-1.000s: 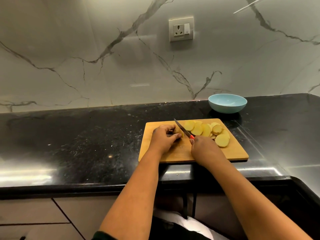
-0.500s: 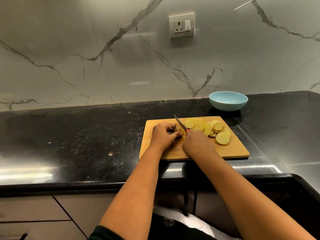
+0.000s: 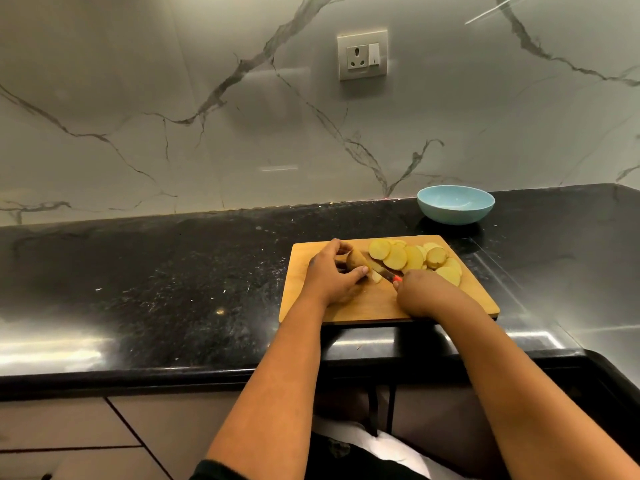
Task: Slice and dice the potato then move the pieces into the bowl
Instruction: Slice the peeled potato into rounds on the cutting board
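Wooden cutting board point(image 3: 367, 303) lies flat on the black speckled bench point(image 3: 156, 289), its near edge close to the bench's front lip.

Left hand point(image 3: 330, 275): fingers curled over the remaining end piece of potato point(image 3: 356, 259), thumb tip against its near side. The piece sits on the left half of the board, brown skin facing up; it is pinned to the board, not lifted.

Right hand point(image 3: 420, 292): clenched around the handle of the knife point(image 3: 384, 271). Only a small red-orange part of the handle shows past the knuckles. The dark blade runs from the hand up and left toward the potato piece, low over the board. Whether the edge is in the potato or just beside it, I cannot tell; the contact point is hidden by the left hand's fingers. One small pale cut piece point(image 3: 376, 277) lies on the board just next to the blade, near the left thumb.

Potato slices point(image 3: 412, 256): a loose overlapping pile of round yellow discs on the right rear part of the board, just beyond the right hand. Some lie flat, some lean on neighbours. All are on the board.

Light blue bowl point(image 3: 455, 206): stands upright on the bench behind the board's right rear corner, apart from the board, near the marble-patterned wall point(image 3: 173, 116).

Wall socket with switch point(image 3: 362, 55) is mounted above the work area.
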{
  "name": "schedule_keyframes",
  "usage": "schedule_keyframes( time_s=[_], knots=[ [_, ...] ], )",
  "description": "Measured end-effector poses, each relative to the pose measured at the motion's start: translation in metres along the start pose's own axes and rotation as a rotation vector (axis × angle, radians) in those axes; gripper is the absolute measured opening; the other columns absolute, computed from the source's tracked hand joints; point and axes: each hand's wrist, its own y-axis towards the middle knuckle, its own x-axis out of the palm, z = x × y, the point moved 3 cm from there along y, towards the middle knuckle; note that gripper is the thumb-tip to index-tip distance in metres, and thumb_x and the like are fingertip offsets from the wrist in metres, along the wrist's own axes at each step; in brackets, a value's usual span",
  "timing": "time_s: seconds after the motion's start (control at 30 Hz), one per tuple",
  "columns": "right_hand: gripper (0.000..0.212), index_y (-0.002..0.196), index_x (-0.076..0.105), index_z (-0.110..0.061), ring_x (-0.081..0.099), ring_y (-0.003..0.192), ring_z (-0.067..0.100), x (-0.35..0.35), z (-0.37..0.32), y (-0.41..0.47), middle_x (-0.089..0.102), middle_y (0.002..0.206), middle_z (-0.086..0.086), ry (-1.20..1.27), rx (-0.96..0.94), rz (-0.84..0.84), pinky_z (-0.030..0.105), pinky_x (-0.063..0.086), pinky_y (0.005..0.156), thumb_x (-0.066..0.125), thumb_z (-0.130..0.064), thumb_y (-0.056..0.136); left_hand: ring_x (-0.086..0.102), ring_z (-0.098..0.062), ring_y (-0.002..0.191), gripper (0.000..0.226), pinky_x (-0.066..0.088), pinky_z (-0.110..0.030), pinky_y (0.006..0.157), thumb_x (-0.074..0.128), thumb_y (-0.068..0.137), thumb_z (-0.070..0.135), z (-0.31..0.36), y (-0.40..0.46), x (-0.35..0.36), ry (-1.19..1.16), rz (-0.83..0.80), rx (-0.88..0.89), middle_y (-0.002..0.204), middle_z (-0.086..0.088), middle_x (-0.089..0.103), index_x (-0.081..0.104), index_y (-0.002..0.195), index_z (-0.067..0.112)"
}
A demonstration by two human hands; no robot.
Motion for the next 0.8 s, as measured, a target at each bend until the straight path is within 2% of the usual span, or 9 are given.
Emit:
schedule_keyframes(
  time_s=[0.1, 0.17, 0.23, 0.37, 0.43, 0.5, 0.6, 0.7, 0.8],
  knots=[
    [0.036, 0.117, 0.057, -0.007, 0.053, 0.086, 0.018, 0.0, 0.007, 0.002, 0.056, 0.095, 0.006, 0.121, -0.021, 0.034, 0.029, 0.04, 0.074, 0.036, -0.033, 0.104, 0.058, -0.013, 0.094, 0.037, 0.054, -0.028, 0.078, 0.077, 0.078, 0.047, 0.0, 0.0, 0.002, 0.081, 0.019, 0.007, 0.111, 0.005, 0.06, 0.059, 0.108, 0.031],
    [0.035, 0.118, 0.057, -0.006, 0.054, 0.087, 0.019, -0.001, 0.008, 0.002, 0.056, 0.096, 0.006, 0.18, -0.024, 0.054, 0.029, 0.041, 0.074, 0.038, -0.033, 0.104, 0.056, -0.013, 0.08, 0.032, 0.044, -0.026, 0.066, 0.072, 0.08, 0.054, -0.001, 0.0, 0.002, 0.116, 0.066, 0.0, 0.088, 0.003, 0.063, 0.063, 0.082, 0.024],
    [0.034, 0.122, 0.056, -0.006, 0.053, 0.089, 0.018, -0.001, 0.008, 0.001, 0.057, 0.101, 0.007, 0.209, -0.037, 0.075, 0.028, 0.041, 0.074, 0.04, -0.031, 0.103, 0.059, -0.014, 0.073, 0.034, 0.044, -0.025, 0.062, 0.069, 0.084, 0.052, -0.001, -0.001, 0.002, 0.087, 0.097, -0.013, 0.076, 0.001, 0.066, 0.065, 0.075, 0.019],
    [0.035, 0.134, 0.046, -0.012, 0.05, 0.09, 0.017, 0.0, 0.004, -0.003, 0.059, 0.121, 0.01, 0.264, -0.086, 0.16, 0.027, 0.043, 0.076, 0.044, -0.026, 0.102, 0.066, -0.012, 0.076, 0.026, 0.058, -0.026, 0.069, 0.067, 0.09, 0.041, 0.001, -0.004, 0.0, 0.025, 0.123, -0.008, 0.082, 0.003, 0.068, 0.07, 0.105, 0.02],
    [0.035, 0.135, 0.043, -0.016, 0.054, 0.09, 0.018, 0.004, 0.003, -0.004, 0.059, 0.12, 0.01, 0.333, -0.101, 0.197, 0.028, 0.048, 0.075, 0.047, -0.023, 0.101, 0.066, -0.015, 0.078, 0.034, 0.059, -0.027, 0.074, 0.065, 0.092, 0.038, 0.0, -0.004, 0.0, 0.022, 0.134, 0.002, 0.083, 0.004, 0.066, 0.065, 0.122, 0.022],
    [0.036, 0.135, 0.043, -0.018, 0.056, 0.09, 0.018, 0.008, 0.004, -0.005, 0.059, 0.119, 0.009, 0.39, -0.117, 0.238, 0.028, 0.049, 0.073, 0.049, -0.021, 0.1, 0.066, -0.014, 0.078, 0.039, 0.057, -0.022, 0.074, 0.063, 0.094, 0.034, 0.0, -0.004, 0.0, -0.002, 0.138, 0.0, 0.081, 0.006, 0.065, 0.06, 0.131, 0.022],
    [0.035, 0.135, 0.048, -0.018, 0.054, 0.085, 0.014, 0.011, 0.002, -0.011, 0.061, 0.117, 0.008, 0.442, -0.168, 0.332, 0.023, 0.044, 0.068, 0.05, -0.019, 0.099, 0.067, -0.013, 0.079, 0.037, 0.051, -0.013, 0.069, 0.059, 0.096, 0.031, 0.002, -0.004, 0.0, -0.02, 0.144, -0.009, 0.085, 0.004, 0.069, 0.061, 0.132, 0.022],
    [0.033, 0.132, 0.055, -0.015, 0.055, 0.083, 0.013, 0.015, -0.002, -0.019, 0.064, 0.11, 0.007, 0.46, -0.208, 0.438, 0.022, 0.046, 0.069, 0.051, -0.017, 0.099, 0.066, -0.015, 0.09, 0.034, 0.057, -0.028, 0.085, 0.057, 0.097, 0.031, 0.0, -0.002, 0.0, -0.024, 0.163, -0.031, 0.104, -0.004, 0.071, 0.064, 0.128, 0.02],
    [0.032, 0.13, 0.058, -0.013, 0.059, 0.095, 0.018, 0.019, -0.006, -0.022, 0.065, 0.114, 0.008, 0.458, -0.232, 0.494, 0.026, 0.049, 0.082, 0.05, -0.016, 0.099, 0.057, -0.011, 0.1, 0.032, 0.052, -0.025, 0.089, 0.057, 0.097, 0.03, 0.0, -0.001, -0.001, -0.017, 0.187, -0.045, 0.121, -0.003, 0.064, 0.066, 0.126, 0.019]
  ],
)
